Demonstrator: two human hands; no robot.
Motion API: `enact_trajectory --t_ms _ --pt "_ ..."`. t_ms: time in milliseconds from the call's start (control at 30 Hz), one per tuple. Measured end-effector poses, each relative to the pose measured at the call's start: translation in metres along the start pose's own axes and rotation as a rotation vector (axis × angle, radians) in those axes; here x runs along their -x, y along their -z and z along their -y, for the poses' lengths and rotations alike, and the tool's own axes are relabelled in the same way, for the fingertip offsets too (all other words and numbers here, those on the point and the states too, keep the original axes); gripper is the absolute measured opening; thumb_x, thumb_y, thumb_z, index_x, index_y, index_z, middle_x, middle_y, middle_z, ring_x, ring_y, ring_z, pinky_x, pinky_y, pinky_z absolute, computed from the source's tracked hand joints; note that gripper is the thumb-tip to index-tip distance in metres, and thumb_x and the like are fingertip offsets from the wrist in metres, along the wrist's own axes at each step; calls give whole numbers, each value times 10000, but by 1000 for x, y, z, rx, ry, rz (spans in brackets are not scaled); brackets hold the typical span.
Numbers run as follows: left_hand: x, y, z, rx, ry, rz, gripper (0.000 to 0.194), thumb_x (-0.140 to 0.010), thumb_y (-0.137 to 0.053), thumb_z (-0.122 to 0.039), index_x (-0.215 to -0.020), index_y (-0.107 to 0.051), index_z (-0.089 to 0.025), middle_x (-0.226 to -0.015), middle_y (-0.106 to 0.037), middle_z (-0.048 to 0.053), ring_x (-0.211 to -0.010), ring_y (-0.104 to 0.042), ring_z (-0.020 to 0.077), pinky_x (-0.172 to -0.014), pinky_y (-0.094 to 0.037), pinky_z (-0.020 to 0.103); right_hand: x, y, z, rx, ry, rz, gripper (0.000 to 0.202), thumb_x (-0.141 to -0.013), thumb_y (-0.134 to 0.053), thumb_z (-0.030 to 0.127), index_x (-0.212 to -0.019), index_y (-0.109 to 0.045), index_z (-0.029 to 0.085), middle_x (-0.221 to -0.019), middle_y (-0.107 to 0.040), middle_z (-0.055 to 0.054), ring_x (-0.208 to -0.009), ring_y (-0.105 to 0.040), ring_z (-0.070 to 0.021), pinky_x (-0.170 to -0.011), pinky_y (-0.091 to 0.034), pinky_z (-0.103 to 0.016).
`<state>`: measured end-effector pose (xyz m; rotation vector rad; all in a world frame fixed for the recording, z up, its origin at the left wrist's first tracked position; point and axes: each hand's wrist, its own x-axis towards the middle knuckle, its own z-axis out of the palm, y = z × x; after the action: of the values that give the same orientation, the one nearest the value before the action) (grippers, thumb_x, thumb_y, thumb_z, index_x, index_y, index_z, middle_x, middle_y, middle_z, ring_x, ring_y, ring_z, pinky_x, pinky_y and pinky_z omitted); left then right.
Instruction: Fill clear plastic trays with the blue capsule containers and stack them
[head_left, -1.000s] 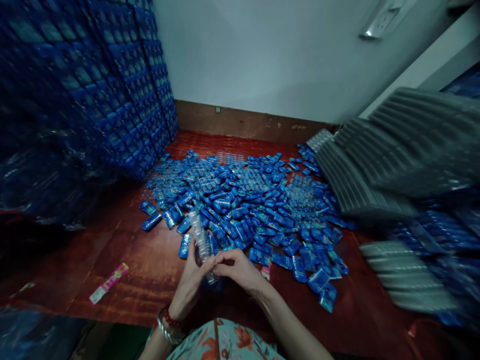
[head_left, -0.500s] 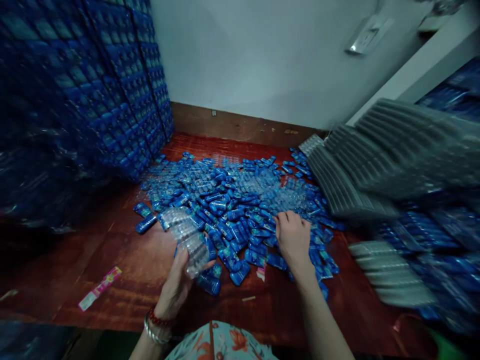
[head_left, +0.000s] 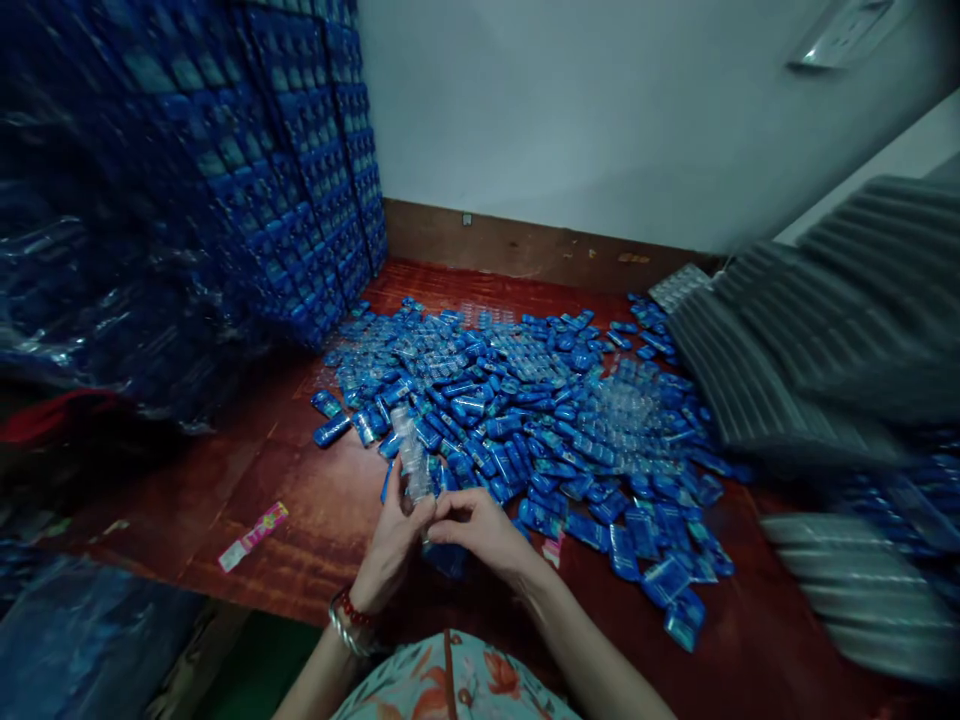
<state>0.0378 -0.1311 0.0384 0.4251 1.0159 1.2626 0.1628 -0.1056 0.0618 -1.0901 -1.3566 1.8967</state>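
Where the wall (head_left: 562, 120) fills twelve o'clock, a red table (head_left: 315, 490) spreads below it. The stack (head_left: 292, 170) of blue packs rises at ten, grey trays (head_left: 855, 310) pile up at three, and a heap (head_left: 502, 440) of small blue packs covers the middle. Toward six, the left hand (head_left: 397, 530) curls round a clear tray (head_left: 411, 455) — the right hand (head_left: 480, 525), fingers bent, nearly closed, meets its near end; whether they pinch it, I cannot tell. At eight lies a pink strip (head_left: 253, 537).
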Motion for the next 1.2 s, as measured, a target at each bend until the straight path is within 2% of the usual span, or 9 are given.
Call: enact_trajectory --t_ms 100,267,367,500,700,867,1033,1133,1200 --pt "4 1 -2 1 24 44 1084 -612 -785 -469 -1452 -142 -232 -1137 -600 119 -900 -624 228 -768 -482 308 -3 6 -8 -97 -54 28 242 -559 -778 355 -600 -646 157 -602 -611 28 -598 -539 -114 -623 -409 -253" --pt "11 -2 -6 6 100 76 1157 -619 -791 -432 -1467 -32 -221 -1168 -586 142 -963 -612 260 -800 -478 335 -1 8 -14 -155 -80 36 231 -534 -789 333 -592 -659 152 -599 -620 28 -584 -522 -98 -620 -391 -244" --pt "10 -1 -5 -1 117 82 1183 -608 -800 -425 -1467 -10 -226 -1227 -554 155 -999 -601 266 -809 -478 332 0 9 -12 -149 -93 47 232 -532 -792 334 -572 -655 150 -590 -617 25 -588 -525 -103 -618 -385 -247" --pt "7 4 0 -8 121 106 1212 -591 -804 -442 -1468 1 -215 -1222 -558 174 -936 -624 265 -762 -497 333 0 9 -8 -105 -96 57 236 -531 -790 341 -559 -653 151 -590 -615 26 -585 -519 -101 -615 -381 -244" --pt "10 8 -7 -56 83 197 938 -698 -740 -362 -1448 -196 -220 -1174 -598 115 -1031 -594 252 -836 -490 308 2 7 -9 -160 -96 112 192 -576 -760 312 -652 -695 149 -590 -617 31 -579 -510 -90 -608 -368 -228" --pt "16 8 -18 -144 133 224 835 -647 -765 -390 -1365 -391 -188 -1206 -595 108 -1099 -560 274 -882 -487 316 5 5 -15 -256 -94 118 211 -576 -777 319 -595 -672 136 -554 -594 31 -545 -497 -80 -591 -360 -222" --pt "25 7 -22 -284 155 153 752 -619 -757 -443 -1279 -507 -184 -1186 -616 89 -1153 -528 296 -932 -476 348 11 5 -19 -264 -118 112 279 -524 -813 365 -606 -673 138 -548 -593 30 -548 -503 -88 -602 -367 -235" --pt "24 12 -17 -376 187 96 709 -588 -774 -449 -1216 -565 -195 -1163 -633 82 -1196 -495 312 -957 -462 341 16 6 -21 -289 -138 125 343 -495 -820 413 -631 -659 142 -572 -592 33 -555 -500 -88 -612 -368 -239" --pt "20 14 -11 -405 239 105 713 -543 -792 -461 -1173 -598 -189 -1114 -657 89 -1170 -513 338 -943 -476 363 23 6 -21 -287 -137 95 373 -511 -803 452 -642 -632 147 -581 -575 40 -558 -484 -83 -610 -361 -235"
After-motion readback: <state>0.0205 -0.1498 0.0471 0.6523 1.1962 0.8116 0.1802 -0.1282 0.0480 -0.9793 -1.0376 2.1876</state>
